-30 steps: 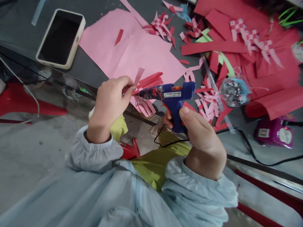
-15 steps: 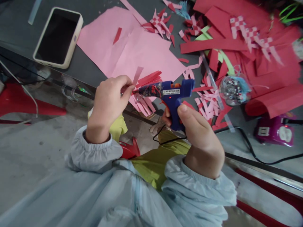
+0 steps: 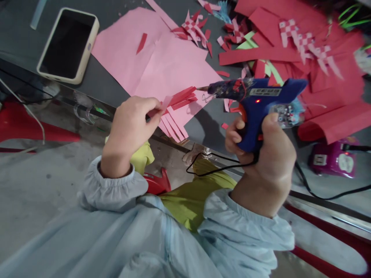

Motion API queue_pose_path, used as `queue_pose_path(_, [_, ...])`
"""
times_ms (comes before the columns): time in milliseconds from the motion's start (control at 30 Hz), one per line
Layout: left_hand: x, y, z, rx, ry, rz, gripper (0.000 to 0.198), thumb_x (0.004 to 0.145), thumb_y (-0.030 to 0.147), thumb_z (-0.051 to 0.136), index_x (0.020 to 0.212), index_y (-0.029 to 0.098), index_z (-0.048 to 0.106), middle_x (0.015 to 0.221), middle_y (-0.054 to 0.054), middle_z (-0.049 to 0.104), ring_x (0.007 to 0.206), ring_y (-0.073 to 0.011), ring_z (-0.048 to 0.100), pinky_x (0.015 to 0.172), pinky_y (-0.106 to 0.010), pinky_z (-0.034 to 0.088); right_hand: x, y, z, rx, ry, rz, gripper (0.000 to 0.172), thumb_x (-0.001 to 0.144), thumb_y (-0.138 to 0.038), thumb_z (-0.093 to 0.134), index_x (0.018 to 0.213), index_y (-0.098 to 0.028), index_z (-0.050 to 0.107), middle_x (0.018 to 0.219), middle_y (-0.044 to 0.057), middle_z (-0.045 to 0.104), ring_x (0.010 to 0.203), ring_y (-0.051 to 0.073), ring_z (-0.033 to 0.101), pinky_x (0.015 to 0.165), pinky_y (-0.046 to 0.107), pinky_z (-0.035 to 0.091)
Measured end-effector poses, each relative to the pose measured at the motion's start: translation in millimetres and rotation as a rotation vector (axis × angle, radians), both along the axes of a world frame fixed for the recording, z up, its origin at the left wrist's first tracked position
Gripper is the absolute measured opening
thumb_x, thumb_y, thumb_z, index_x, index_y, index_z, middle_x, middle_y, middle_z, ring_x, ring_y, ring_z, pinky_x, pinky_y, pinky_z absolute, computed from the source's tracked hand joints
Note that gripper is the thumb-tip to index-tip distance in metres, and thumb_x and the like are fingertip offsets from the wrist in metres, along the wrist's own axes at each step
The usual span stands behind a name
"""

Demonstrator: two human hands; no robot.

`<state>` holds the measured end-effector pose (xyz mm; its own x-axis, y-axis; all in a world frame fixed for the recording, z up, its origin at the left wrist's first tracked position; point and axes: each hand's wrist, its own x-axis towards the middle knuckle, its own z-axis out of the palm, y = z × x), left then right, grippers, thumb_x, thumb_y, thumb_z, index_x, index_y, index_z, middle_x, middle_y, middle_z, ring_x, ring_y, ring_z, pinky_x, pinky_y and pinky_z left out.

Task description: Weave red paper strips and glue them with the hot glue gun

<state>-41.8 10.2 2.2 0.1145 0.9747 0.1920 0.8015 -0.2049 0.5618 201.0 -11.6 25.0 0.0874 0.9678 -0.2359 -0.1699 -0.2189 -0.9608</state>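
The dark table (image 3: 116, 90) carries the biggest things: a pink sheet (image 3: 162, 61) spread across its middle and a heap of red paper (image 3: 327, 88) to the right, with woven red-and-white pieces (image 3: 307, 42) lying on top. A phone (image 3: 68, 44) in a pale case rests face up at the far left, well apart from the work.

The right hand (image 3: 266, 158) is wrapped tight around the grip of a blue glue gun (image 3: 261, 104), forefinger at the orange trigger, a small red lamp lit on the body. The nozzle points left and stands clear of the paper. The left hand (image 3: 130, 123) pinches a bundle of red and pink strips (image 3: 176, 112) between thumb and fingertips, right at the table's near edge.

To press a fresh joint well, I judge that the pinch should sit flat on the glued overlap with steady pressure while the glue sets, fingertips kept off any squeezed-out bead (it is hot). The gun is best held with its tip away from the loose paper and the black cord (image 3: 214, 168) kept clear of the strips.

A white label (image 3: 265, 92) runs along the gun's barrel; its print is too blurred to read. A purple power strip (image 3: 333, 162) sits at the right; its markings are also illegible.
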Motion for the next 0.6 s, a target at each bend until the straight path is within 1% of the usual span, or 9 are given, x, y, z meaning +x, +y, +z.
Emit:
queue_pose_path(100, [-2.2, -2.2, 1.3, 0.021, 0.036, -0.072, 0.007, 0.085, 0.021, 0.064, 0.084, 0.025, 0.069, 0.097, -0.003, 0.076, 0.097, -0.0244, 0.070, 0.087, -0.040, 0.054, -1.4, 0.1, 0.9, 0.004, 0.020, 0.025, 0.034, 0.083, -0.054, 0.066, 0.085, -0.020, 0.063, 0.080, 0.004, 0.048, 0.059, 0.011, 0.042, 0.041, 0.026, 0.016])
queue_pose_path(200, [-3.7, -3.6, 1.8, 0.026, 0.042, -0.119, 0.017, 0.081, 0.012, 0.059, 0.081, 0.028, 0.067, 0.098, -0.001, 0.075, 0.100, -0.0239, 0.069, 0.090, -0.041, 0.053, -3.2, -0.2, 1.9, -0.006, 0.007, 0.031, 0.037, 0.083, -0.057, 0.064, 0.083, -0.020, 0.061, 0.078, 0.004, 0.047, 0.058, 0.010, 0.040, 0.041, 0.026, 0.015])
queue_pose_path(333, [-5.3, -4.4, 2.5, -0.020, 0.013, -0.078, 0.030, 0.078, 0.006, 0.052, 0.088, 0.030, 0.067, 0.100, -0.002, 0.074, 0.100, -0.0252, 0.068, 0.091, -0.043, 0.054, -3.6, 1.4, 0.4, -0.007, -0.003, 0.018, 0.039, 0.082, -0.058, 0.065, 0.081, -0.020, 0.061, 0.079, 0.004, 0.048, 0.058, 0.010, 0.040, 0.041, 0.027, 0.015])
queue_pose_path(433, [-6.8, -4.1, 3.9, -0.038, 0.003, -0.072, 0.034, 0.078, 0.006, 0.050, 0.092, 0.030, 0.069, 0.103, -0.002, 0.074, 0.100, -0.0253, 0.069, 0.093, -0.043, 0.054, -2.2, 2.2, -1.2, -0.028, -0.051, 0.072, 0.040, 0.085, -0.061, 0.059, 0.082, -0.021, 0.059, 0.070, 0.003, 0.048, 0.052, 0.010, 0.039, 0.040, 0.027, 0.010])
queue_pose_path(500, [-7.6, -3.8, 4.9, -0.042, 0.014, -0.086, 0.037, 0.079, 0.005, 0.048, 0.094, 0.030, 0.070, 0.104, -0.002, 0.075, 0.099, -0.0244, 0.069, 0.093, -0.042, 0.054, -1.6, 2.1, -1.2, -0.050, -0.075, 0.110, 0.043, 0.086, -0.065, 0.056, 0.081, -0.021, 0.058, 0.065, 0.002, 0.047, 0.048, 0.009, 0.037, 0.040, 0.027, 0.008])
queue_pose_path(600, [-8.0, -3.8, 5.4, -0.023, 0.045, -0.096, 0.040, 0.079, 0.004, 0.045, 0.097, 0.028, 0.071, 0.108, -0.001, 0.075, 0.103, -0.0224, 0.069, 0.095, -0.038, 0.054, -2.9, 1.6, 0.5, -0.065, -0.092, 0.124, 0.046, 0.085, -0.067, 0.055, 0.081, -0.021, 0.056, 0.065, 0.002, 0.047, 0.047, 0.009, 0.037, 0.040, 0.028, 0.008])
